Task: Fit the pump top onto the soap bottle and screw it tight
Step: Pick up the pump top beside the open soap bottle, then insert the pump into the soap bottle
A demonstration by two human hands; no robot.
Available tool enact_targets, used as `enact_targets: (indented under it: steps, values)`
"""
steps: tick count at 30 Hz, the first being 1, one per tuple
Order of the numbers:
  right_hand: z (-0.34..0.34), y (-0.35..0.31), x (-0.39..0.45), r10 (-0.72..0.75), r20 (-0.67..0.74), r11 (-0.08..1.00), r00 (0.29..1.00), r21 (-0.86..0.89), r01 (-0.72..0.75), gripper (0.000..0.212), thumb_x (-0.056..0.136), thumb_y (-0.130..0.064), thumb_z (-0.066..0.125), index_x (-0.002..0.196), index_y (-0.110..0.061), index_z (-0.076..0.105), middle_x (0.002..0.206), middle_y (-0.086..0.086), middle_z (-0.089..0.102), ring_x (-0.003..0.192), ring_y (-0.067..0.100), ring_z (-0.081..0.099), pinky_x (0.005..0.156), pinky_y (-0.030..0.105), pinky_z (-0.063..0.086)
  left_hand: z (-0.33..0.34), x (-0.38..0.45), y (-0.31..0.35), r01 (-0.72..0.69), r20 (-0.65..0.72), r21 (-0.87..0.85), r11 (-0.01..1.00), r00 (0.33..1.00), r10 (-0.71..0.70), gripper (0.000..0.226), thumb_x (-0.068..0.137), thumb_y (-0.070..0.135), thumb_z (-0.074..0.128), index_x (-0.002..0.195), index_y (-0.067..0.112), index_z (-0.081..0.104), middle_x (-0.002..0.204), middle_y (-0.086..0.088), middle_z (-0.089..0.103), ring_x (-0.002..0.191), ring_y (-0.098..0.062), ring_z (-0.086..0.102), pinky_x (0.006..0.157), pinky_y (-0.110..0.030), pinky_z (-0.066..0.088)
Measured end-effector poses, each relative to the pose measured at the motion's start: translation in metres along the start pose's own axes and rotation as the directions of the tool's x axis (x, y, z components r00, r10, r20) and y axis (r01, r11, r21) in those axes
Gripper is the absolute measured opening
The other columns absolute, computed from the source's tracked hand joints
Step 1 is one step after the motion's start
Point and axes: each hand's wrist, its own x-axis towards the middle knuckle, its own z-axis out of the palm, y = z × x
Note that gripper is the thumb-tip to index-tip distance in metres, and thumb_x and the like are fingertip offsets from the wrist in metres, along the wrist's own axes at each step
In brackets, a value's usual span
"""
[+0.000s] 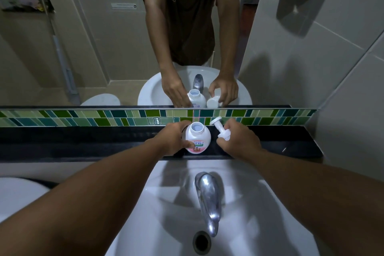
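Observation:
A white soap bottle [198, 135] with a pink label stands upright on the black ledge [83, 141] behind the sink, its wide neck uncovered. My left hand [170, 139] wraps around the bottle's left side, thumb on the label. To the right of the bottle, my right hand [236, 139] grips the white pump top [220, 129] by its collar. The pump is tilted, its head pointing up and left toward the tiles. A small gap separates the pump top from the bottle.
A white sink [182, 224] with a chrome tap [207, 195] and a drain [201, 242] lies below the ledge. Green mosaic tiles [104, 118] and a mirror [104, 48] rise behind it. A tiled side wall [342, 89] stands at the right.

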Motion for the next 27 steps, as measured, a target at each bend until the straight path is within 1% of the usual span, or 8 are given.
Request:
enact_targets:
  steps: [3,6,9,11,13,17,22,27]
  values:
    - [-0.012,-0.006,0.001,-0.069,-0.111,0.983,0.991,0.159,0.086,0.030,0.074,-0.031,0.073,0.092,-0.026,0.049,0.087,-0.004,0.064,0.074,0.026,0.059,0.063,0.038,0.046,-0.001,0.000,0.003,0.009,0.008,0.008,1.000,1.000,-0.010,0.070,0.073,0.017,0.091,0.136,0.019,0.060,0.129,-0.005,0.071,0.112,-0.026,0.067,0.104,-0.046,0.052]
    - [-0.025,-0.020,0.006,-0.144,-0.193,0.944,0.971,0.269,0.194,0.042,0.073,-0.030,0.072,0.112,-0.022,0.060,0.100,-0.002,0.069,0.085,0.024,0.066,0.076,0.041,0.054,0.000,0.002,0.003,0.018,0.006,0.025,1.000,1.000,-0.018,0.072,0.071,0.020,0.092,0.136,0.020,0.060,0.128,-0.004,0.071,0.111,-0.025,0.068,0.103,-0.046,0.053]
    - [-0.035,-0.038,0.014,-0.204,-0.246,0.911,0.948,0.307,0.276,0.029,0.074,-0.026,0.068,0.101,-0.017,0.066,0.091,0.004,0.065,0.082,0.027,0.064,0.076,0.046,0.056,0.000,0.002,0.002,0.023,0.008,0.030,0.999,1.000,-0.023,0.073,0.071,0.022,0.093,0.136,0.020,0.060,0.128,-0.004,0.072,0.110,-0.025,0.068,0.103,-0.046,0.053]
    - [-0.042,-0.052,0.018,-0.214,-0.278,0.890,0.936,0.339,0.304,0.021,0.076,-0.019,0.072,0.097,-0.016,0.067,0.090,0.006,0.063,0.078,0.023,0.063,0.073,0.039,0.054,0.000,0.002,0.002,0.027,0.006,0.033,0.999,1.000,-0.027,0.074,0.071,0.022,0.093,0.136,0.020,0.060,0.127,-0.004,0.072,0.110,-0.025,0.068,0.103,-0.046,0.053]
    - [-0.047,-0.065,0.019,-0.228,-0.323,0.868,0.918,0.360,0.342,0.021,0.078,-0.016,0.076,0.098,-0.017,0.068,0.093,0.007,0.064,0.076,0.017,0.062,0.071,0.031,0.051,0.000,0.001,0.003,0.032,0.005,0.031,0.999,0.999,-0.032,0.074,0.071,0.022,0.093,0.137,0.019,0.060,0.127,-0.004,0.072,0.110,-0.025,0.068,0.103,-0.046,0.053]
    - [-0.053,-0.085,0.021,-0.251,-0.339,0.818,0.907,0.427,0.386,0.028,0.079,-0.020,0.078,0.105,-0.013,0.069,0.100,0.007,0.070,0.082,0.014,0.068,0.075,0.031,0.059,0.000,0.000,0.004,0.035,0.006,0.010,0.999,0.999,-0.035,0.072,0.071,0.021,0.093,0.136,0.019,0.061,0.127,-0.004,0.072,0.110,-0.025,0.069,0.103,-0.047,0.053]
    - [-0.049,-0.092,0.022,-0.281,-0.338,0.814,0.898,0.412,0.410,0.035,0.079,-0.022,0.077,0.111,-0.013,0.068,0.103,0.007,0.070,0.088,0.019,0.069,0.080,0.041,0.060,-0.001,-0.001,0.003,0.034,-0.002,0.015,0.999,0.999,-0.034,0.071,0.069,0.022,0.094,0.133,0.020,0.063,0.124,-0.004,0.074,0.107,-0.025,0.070,0.101,-0.047,0.054]
    - [-0.033,-0.086,0.018,-0.277,-0.321,0.832,0.905,0.391,0.394,0.031,0.078,-0.023,0.078,0.105,-0.015,0.067,0.096,0.007,0.070,0.083,0.021,0.068,0.076,0.043,0.059,-0.004,-0.001,0.006,0.040,0.006,0.017,0.999,0.999,-0.040,0.068,0.071,0.021,0.093,0.132,0.019,0.064,0.124,-0.004,0.074,0.108,-0.025,0.070,0.101,-0.045,0.054]
